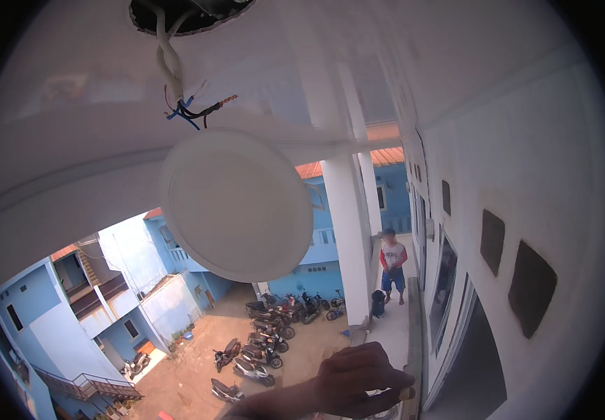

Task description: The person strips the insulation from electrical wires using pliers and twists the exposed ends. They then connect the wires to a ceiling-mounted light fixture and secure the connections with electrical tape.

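My left hand (362, 378) reaches in from the lower edge, its forearm slanting up from the left. The fingers are curled and closed, with a small pale bit showing at them that I cannot make out. My right hand is not in view. Above hangs a round white ceiling lamp (236, 206), tilted; what holds it up is hidden. Over it, two grey-white cables (168, 59) drop from a round hole (190, 14) in the ceiling. They end in stripped blue and black wires (194, 110), one black strand with twisted bare copper.
A white pillar (346, 238) stands by a narrow walkway (393, 336), where another person (392, 266) in a white-and-red top stands beside a dark bucket-like thing (378, 304). A white wall (561, 189) with windows runs along the right. Parked motorcycles (264, 346) fill part of the courtyard below.
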### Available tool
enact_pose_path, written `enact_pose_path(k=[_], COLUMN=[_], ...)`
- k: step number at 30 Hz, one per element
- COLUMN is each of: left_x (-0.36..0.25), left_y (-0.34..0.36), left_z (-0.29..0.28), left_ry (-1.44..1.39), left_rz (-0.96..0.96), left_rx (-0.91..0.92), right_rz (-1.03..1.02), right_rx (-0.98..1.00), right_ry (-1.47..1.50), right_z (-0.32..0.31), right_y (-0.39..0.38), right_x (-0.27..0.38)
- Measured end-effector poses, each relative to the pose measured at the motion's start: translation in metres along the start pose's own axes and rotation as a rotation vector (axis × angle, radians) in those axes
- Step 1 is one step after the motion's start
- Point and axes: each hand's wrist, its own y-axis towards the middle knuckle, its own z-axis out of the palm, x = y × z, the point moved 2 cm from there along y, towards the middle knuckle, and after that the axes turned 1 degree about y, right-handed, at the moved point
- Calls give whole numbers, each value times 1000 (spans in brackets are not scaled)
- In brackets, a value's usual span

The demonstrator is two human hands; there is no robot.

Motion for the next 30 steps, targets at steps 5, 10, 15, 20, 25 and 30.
enact_pose_path(k=[5, 10, 15, 20, 25, 30], left_x=[-31, -48, -42, -46, -51, -47], left_y=[13, 3, -2, 5, 2, 2], left_z=[-14, -10, -3, -9, -21, -64], left_ry=[-126, -206, -194, -136, -64, 297], left_rz=[37, 140, 196, 188, 189, 237], left_rx=[-144, -151, -211, -172, -213, -323], right_rz=[-5, 1, -33, -86, 162, -99], right_rx=[28, -4, -36, -46, -100, -104], right_ry=[-29, 53, 94, 121, 79, -3], right_z=[-11, 7, 5, 2, 7, -54], right_y=[-21, -51, -67, -72, -49, -43], right_x=[-34, -82, -98, -95, -107, 31])
